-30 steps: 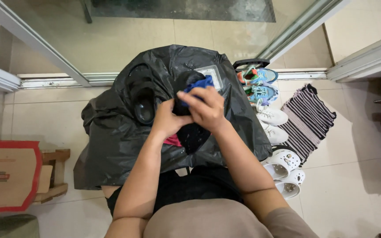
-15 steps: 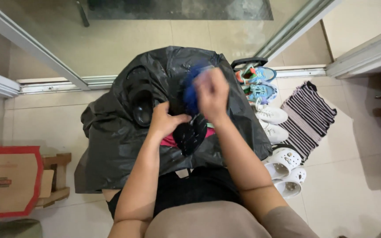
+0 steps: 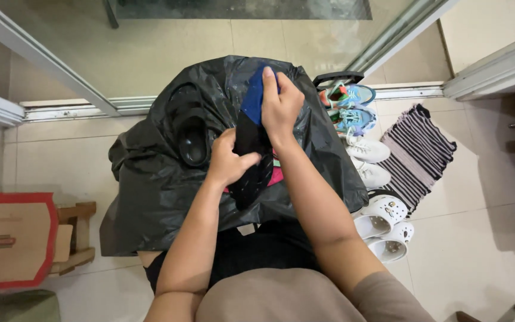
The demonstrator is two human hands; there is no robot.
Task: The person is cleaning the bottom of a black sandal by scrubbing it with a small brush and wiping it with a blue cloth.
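Bag [image 3: 150, 179], black plastic, large and crumpled, standing on pale floor tiles [image 3: 466, 250] near a glass door track [image 3: 90, 107]; mouth open toward the person, a dark rounded item [image 3: 193, 142] resting in a fold left of centre. Risk, as a judgement: the thin film sags under its own folds, so the mouth could slump shut or the bag could tip away if the cloth is tugged hard, and whatever sits loose on the folds might slide off onto the tiles. Cloth [image 3: 251, 143], dark with a blue upper part and a pink piece showing just below, held above the bag's mouth at scene centre; stretched between both hands, it could catch on the bag's rim or slip from one hand if the pull is uneven. Mat [image 3: 415, 152], striped, lying right of the bag. Box [image 3: 7, 238], flat cardboard with red border, lower left, beside a small wooden stool [image 3: 75, 235]. Shoes, right of the bag: white clogs [image 3: 382, 217], white trainers [image 3: 368, 149], blue trainers [image 3: 350, 104]; well apart from the hands. Right hand [image 3: 280, 106], closed over the blue top edge of the cloth, fingers curled round it. Left hand [image 3: 229, 161], clenched on the dark lower part, thumb pressed across the fabric.
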